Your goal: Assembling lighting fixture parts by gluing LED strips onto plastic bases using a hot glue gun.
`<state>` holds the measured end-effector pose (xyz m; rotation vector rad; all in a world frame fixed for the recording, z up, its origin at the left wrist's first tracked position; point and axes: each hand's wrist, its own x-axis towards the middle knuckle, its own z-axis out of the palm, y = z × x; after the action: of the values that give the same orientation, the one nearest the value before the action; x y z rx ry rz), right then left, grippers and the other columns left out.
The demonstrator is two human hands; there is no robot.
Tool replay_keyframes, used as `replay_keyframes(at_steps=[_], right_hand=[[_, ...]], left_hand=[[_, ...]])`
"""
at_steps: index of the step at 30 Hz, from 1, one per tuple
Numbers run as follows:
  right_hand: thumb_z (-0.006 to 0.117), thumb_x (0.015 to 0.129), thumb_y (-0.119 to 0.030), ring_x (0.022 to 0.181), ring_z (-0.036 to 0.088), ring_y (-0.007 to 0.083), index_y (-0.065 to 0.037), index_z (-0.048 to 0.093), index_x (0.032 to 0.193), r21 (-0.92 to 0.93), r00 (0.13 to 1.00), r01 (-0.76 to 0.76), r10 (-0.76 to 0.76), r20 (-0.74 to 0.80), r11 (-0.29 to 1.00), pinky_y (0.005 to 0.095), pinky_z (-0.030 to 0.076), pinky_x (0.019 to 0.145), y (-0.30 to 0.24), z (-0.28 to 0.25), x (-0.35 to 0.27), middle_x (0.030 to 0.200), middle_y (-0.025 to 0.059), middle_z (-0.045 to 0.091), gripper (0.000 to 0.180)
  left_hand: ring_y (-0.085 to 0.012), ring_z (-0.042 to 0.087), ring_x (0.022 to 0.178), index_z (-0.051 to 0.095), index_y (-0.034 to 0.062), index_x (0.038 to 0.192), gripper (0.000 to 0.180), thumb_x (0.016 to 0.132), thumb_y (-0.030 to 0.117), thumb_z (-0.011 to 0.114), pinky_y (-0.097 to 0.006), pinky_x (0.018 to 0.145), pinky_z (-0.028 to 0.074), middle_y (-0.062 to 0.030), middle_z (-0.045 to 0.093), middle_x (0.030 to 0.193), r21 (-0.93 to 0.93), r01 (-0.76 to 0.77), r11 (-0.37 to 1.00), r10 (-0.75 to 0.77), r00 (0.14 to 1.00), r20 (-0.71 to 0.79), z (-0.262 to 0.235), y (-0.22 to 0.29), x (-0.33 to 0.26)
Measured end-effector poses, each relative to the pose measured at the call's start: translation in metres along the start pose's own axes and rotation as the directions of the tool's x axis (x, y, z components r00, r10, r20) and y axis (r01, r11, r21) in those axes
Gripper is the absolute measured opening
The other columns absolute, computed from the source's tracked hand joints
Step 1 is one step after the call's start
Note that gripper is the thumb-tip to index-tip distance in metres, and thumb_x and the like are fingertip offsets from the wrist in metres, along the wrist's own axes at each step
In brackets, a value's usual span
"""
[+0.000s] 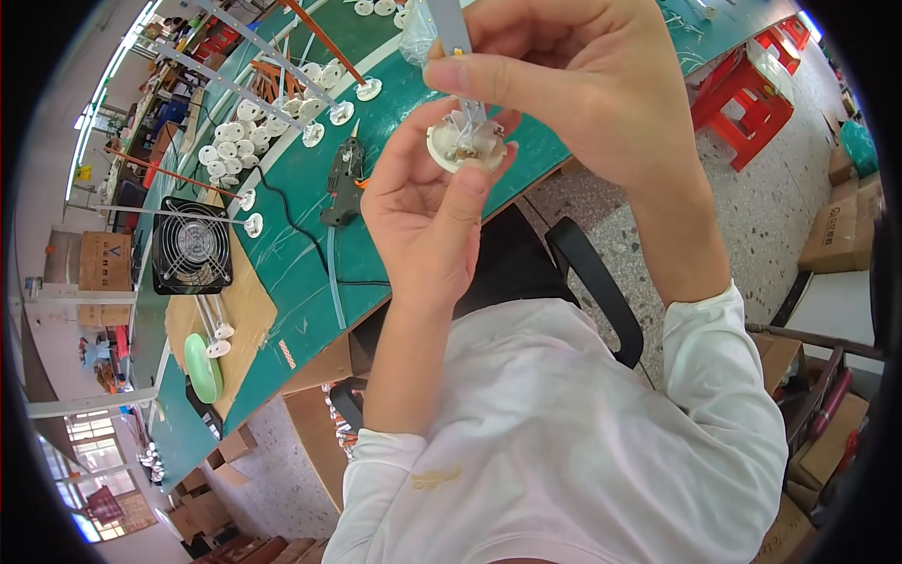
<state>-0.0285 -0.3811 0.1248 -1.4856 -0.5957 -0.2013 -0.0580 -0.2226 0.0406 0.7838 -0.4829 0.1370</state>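
My left hand (pixel 423 221) holds a round white cap (pixel 467 143) between thumb and fingers, its open side facing me. Thin wires and small parts show inside the cap. Above it, my right hand (pixel 587 99) pinches a narrow grey strip (pixel 449 23) between thumb and fingers. A small yellowish chip sits on the strip beside the thumb. The strip's lower end meets the cap, and wires run between them; whether it is fixed there I cannot tell. To the left of my left hand, a black glue gun (pixel 344 188) lies on the green table (pixel 305 249).
Further left are a pile of white caps (pixel 240 141), several strips with caps on their ends, a black fan (pixel 193 246) on cardboard, and a green dish (pixel 202 367). A chair armrest (pixel 611 291) stands close by. Red stools (pixel 747 103) and cardboard boxes (pixel 846 226) stand right.
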Motion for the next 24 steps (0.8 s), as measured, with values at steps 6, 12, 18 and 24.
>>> replay_keyframes(at_steps=[6,12,18,24], right_hand=[[0.078,0.085,-0.006,0.066,0.061,0.0054,0.003,0.075,0.09,-0.159,0.987,0.065,-0.039,0.157,0.985,0.0216,0.048,0.061,0.048,-0.026,0.022,0.076,0.0036,0.072,0.011],[0.08,0.084,-0.013,0.075,0.066,0.007,-0.002,0.079,0.095,-0.382,0.986,0.044,0.021,0.164,0.923,0.0251,0.052,0.068,0.123,-0.057,0.03,0.081,0.0031,0.075,0.016],[0.081,0.079,-0.013,0.073,0.066,0.0078,-0.003,0.079,0.092,-0.379,0.986,0.023,0.042,0.161,0.925,0.0264,0.053,0.069,0.142,-0.079,0.016,0.081,0.0048,0.076,0.017],[0.08,0.079,-0.01,0.073,0.065,0.0089,-0.001,0.078,0.091,-0.27,0.983,-0.037,0.084,0.163,0.962,0.0272,0.053,0.069,0.155,-0.088,0.005,0.081,0.0055,0.076,0.015]], left_hand=[[-0.0204,0.069,0.105,0.068,-0.0014,0.122,0.041,0.084,0.007,0.079,-0.035,0.093,0.057,-0.0113,0.072,0.115,0.738,-0.023,0.674,-0.089,0.99,0.112,-0.019,-0.006,0.037],[-0.0253,0.072,0.093,0.074,0.006,0.113,0.047,0.074,0.032,0.084,-0.037,0.083,0.057,-0.0129,0.075,0.103,0.984,-0.131,0.122,-0.185,0.971,0.152,-0.039,-0.034,0.071],[-0.03,0.073,0.09,0.071,0.008,0.116,0.049,0.074,0.03,0.083,-0.039,0.081,0.057,-0.015,0.075,0.096,0.982,-0.164,0.093,-0.173,0.969,0.179,-0.04,-0.074,0.067],[-0.0258,0.075,0.091,0.07,0.0091,0.12,0.047,0.077,0.026,0.083,-0.036,0.08,0.057,-0.0141,0.076,0.098,0.993,-0.066,0.098,-0.215,0.973,0.086,-0.035,-0.087,0.057]])
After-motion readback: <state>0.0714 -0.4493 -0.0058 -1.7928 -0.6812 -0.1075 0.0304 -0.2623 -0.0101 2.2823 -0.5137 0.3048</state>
